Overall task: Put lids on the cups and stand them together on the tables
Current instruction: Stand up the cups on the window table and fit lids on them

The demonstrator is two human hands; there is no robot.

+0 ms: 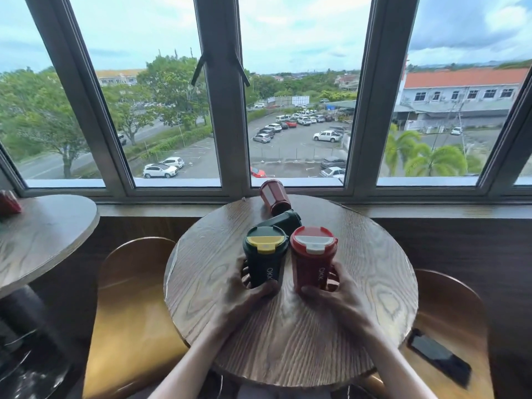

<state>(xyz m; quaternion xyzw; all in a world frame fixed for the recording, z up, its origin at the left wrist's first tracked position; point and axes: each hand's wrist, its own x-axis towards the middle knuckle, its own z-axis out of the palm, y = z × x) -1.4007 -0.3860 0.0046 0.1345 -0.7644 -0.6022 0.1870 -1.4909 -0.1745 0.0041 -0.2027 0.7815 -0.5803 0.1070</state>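
Observation:
On the round wooden table (290,335) two lidded cups stand upright side by side. My left hand (244,295) grips the dark green cup (264,260), which has a yellow-topped lid. My right hand (336,295) grips the red cup (312,260), which has a white-topped lid. Behind them a second dark green cup (283,221) lies on its side. A second red cup (273,197) also lies tipped over near the window sill; its open end faces the fallen green cup.
A second round table (43,240) stands at the left with a red object (8,201) at its far edge. Wooden chairs (129,312) flank the table; a dark phone (439,357) lies on the right chair. The window wall runs close behind.

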